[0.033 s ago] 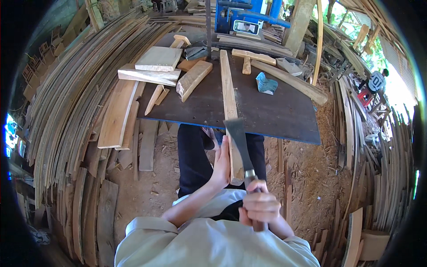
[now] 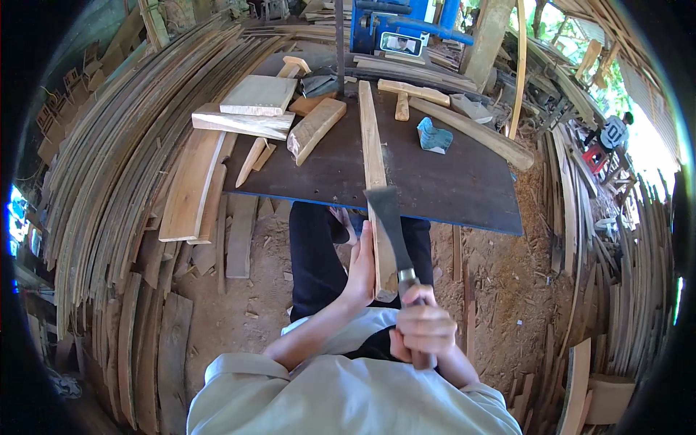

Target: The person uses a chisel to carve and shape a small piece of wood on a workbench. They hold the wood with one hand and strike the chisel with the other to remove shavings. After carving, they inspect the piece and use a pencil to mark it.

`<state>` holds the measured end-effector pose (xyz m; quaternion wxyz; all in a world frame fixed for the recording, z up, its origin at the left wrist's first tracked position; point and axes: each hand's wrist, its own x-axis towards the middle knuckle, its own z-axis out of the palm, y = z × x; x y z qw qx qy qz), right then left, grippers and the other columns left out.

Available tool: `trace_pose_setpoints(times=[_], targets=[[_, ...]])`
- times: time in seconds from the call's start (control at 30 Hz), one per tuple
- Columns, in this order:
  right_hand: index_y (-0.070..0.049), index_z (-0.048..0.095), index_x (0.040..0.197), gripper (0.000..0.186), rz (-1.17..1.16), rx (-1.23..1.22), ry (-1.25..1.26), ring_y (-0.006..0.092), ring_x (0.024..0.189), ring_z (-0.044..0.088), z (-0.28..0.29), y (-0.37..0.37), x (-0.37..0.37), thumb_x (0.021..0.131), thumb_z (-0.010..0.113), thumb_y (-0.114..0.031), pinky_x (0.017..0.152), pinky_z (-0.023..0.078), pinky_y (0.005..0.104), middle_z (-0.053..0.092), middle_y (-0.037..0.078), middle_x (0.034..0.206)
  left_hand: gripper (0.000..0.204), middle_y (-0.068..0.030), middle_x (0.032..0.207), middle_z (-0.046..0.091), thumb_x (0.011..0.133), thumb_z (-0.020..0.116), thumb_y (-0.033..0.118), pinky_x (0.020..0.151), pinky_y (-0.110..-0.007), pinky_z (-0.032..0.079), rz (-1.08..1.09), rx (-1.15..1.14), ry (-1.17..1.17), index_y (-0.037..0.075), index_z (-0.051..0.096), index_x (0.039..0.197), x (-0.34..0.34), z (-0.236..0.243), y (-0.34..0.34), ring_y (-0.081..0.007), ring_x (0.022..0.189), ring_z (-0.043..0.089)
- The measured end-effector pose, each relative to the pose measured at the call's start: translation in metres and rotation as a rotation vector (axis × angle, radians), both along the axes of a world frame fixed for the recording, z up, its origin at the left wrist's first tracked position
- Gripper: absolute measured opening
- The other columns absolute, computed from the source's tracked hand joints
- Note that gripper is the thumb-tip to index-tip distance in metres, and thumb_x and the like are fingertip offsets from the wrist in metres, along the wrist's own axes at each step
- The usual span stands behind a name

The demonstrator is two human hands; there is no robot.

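Note:
A long, narrow wooden strip (image 2: 373, 156) points away from me, its far part on the dark worktable and its near end over my lap. My left hand (image 2: 359, 274) holds the strip by its left side near this end; some of its fingers are hidden. My right hand (image 2: 426, 326) is wrapped round the handle of a large broad-bladed knife (image 2: 389, 225). The blade slants up and left across the strip, just beyond my left fingertips. Whether its edge touches the wood, I cannot tell.
On the worktable (image 2: 464, 185) lie wood blocks (image 2: 317, 132), a mallet-like wooden piece (image 2: 402, 105) and blue-green crumpled sheet (image 2: 434, 135). Stacked planks (image 2: 138, 152) line the left. A blue machine (image 2: 406, 29) stands behind. Far right, a person (image 2: 613, 134) sits on a red stool.
My right hand and the knife have shifted slightly forward, away from my body. My left hand and the wooden strip look unmoved.

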<state>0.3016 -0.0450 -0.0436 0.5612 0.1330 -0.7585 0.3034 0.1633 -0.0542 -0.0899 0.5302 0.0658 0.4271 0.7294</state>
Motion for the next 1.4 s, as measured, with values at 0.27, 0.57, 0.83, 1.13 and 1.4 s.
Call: trace_pose_setpoints(times=[0.27,0.57,0.83,1.13,1.4], targets=[[-0.005,0.05,0.051,0.021,0.018,-0.018,-0.053,0.0202,0.057,0.059,0.012,-0.028,0.026,0.061,0.062,0.01,0.068,0.048,0.0432,0.053,0.004,0.055,0.057,-0.0076,0.099,0.067,0.1,0.03,0.054,0.073,-0.032,0.057,-0.132,0.22,-0.263,0.008,0.055,0.121,-0.001,0.001,0.001,-0.0177,0.083,0.068],[-0.008,0.051,0.056,0.021,-0.049,-0.062,-0.005,0.0184,0.054,0.058,0.021,0.011,-0.012,0.064,0.063,0.008,0.067,0.045,0.0445,0.055,0.003,0.055,0.053,-0.0092,0.098,0.067,0.102,0.027,0.049,0.071,-0.035,0.059,-0.043,0.133,-0.162,0.007,0.054,0.12,0.004,0.001,-0.001,-0.0196,0.082,0.069],[-0.007,0.05,0.053,0.024,0.018,-0.14,-0.033,0.0192,0.054,0.057,0.024,-0.026,0.03,0.063,0.063,0.01,0.067,0.045,0.043,0.053,0.004,0.054,0.052,-0.0087,0.094,0.067,0.103,0.025,0.047,0.07,-0.034,0.06,-0.11,0.319,-0.268,0.007,0.054,0.118,0.002,-0.008,0.003,-0.0195,0.079,0.069],[-0.009,0.05,0.056,0.023,-0.033,-0.082,-0.074,0.0162,0.055,0.058,0.032,-0.008,0.005,0.065,0.064,0.006,0.068,0.043,0.0434,0.056,0.001,0.055,0.052,-0.0066,0.1,0.066,0.102,0.027,0.049,0.078,-0.034,0.056,-0.018,0.091,-0.167,0.007,0.054,0.121,0.006,0.019,0.0,-0.0171,0.087,0.067],[-0.008,0.048,0.057,0.023,-0.033,-0.134,-0.079,0.0175,0.054,0.056,0.044,0.001,0.001,0.067,0.062,0.007,0.068,0.043,0.0429,0.055,0.001,0.057,0.05,-0.0046,0.08,0.065,0.1,0.034,0.052,0.054,-0.029,0.053,0.0,0.143,-0.219,0.009,0.06,0.101,0.01,0.01,0.002,-0.0167,0.065,0.065]])
